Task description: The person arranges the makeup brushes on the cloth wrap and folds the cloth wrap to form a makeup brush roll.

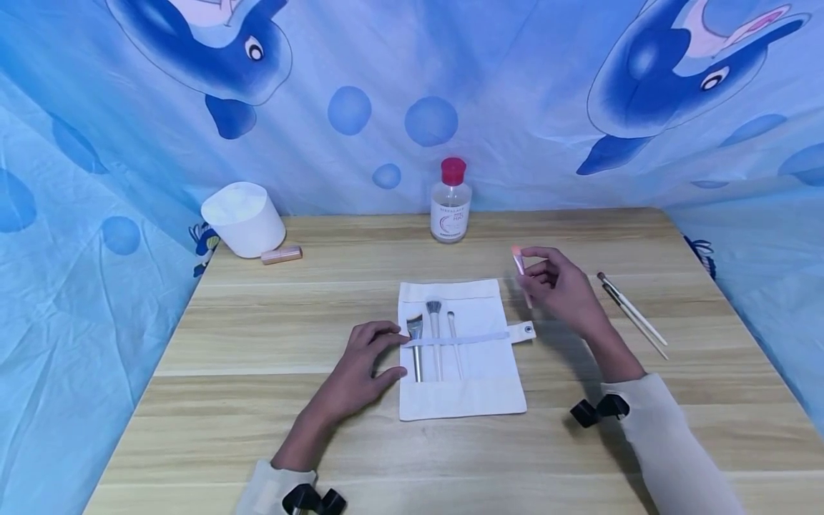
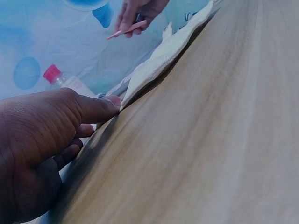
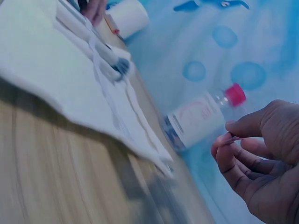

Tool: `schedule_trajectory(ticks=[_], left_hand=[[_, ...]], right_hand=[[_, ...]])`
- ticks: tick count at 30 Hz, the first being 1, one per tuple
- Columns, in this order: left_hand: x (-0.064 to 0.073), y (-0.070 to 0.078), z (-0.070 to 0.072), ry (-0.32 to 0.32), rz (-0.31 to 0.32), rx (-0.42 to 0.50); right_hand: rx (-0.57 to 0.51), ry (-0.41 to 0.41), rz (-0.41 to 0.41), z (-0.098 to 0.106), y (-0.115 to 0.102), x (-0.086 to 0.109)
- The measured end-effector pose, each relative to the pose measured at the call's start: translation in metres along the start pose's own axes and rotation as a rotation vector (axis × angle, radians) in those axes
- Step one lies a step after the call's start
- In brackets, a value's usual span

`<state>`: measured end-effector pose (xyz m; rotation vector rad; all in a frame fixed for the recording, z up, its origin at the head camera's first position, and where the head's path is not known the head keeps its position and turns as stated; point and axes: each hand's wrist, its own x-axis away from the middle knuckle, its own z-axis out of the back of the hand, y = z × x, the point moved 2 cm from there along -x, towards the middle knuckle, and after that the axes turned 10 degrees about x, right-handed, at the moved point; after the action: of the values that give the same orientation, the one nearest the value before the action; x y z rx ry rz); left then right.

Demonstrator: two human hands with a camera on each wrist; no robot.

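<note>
A white fabric brush roll lies flat on the table, with a strap across it and a snap tab at its right. Under the strap sit a flat-headed brush, a fluffy brush and a thin brush. At the roll's left edge my left hand touches the cloth, thumb and forefinger apart. My right hand pinches a pink makeup brush between thumb and fingers, above the table beyond the roll's right side. In the left wrist view that brush is tilted, clear of the cloth.
Two slim brushes lie on the wooden table at the right. A clear bottle with a red cap stands at the back. Far left are a white roll-shaped thing and a small pinkish tube. Blue printed cloth hangs behind.
</note>
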<state>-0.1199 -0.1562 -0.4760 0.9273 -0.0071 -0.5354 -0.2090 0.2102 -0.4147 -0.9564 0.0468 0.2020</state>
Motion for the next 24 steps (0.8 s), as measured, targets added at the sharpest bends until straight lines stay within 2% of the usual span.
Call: schedule_trajectory(ticks=[8, 15, 18, 24], left_hand=[[-0.001, 0.000, 0.000, 0.003, -0.009, -0.004], [-0.001, 0.000, 0.001, 0.002, -0.009, -0.008], [-0.001, -0.001, 0.000, 0.001, -0.005, -0.003], [-0.001, -0.001, 0.000, 0.002, -0.010, -0.006]], right_hand=[[-0.026, -0.029, 0.031, -0.033, -0.016, -0.012], [-0.044, -0.036, -0.021, -0.063, -0.020, -0.014], [-0.051, -0.032, -0.018, -0.074, -0.020, -0.014], [0.027, -0.026, 0.014, -0.089, -0.018, -0.008]])
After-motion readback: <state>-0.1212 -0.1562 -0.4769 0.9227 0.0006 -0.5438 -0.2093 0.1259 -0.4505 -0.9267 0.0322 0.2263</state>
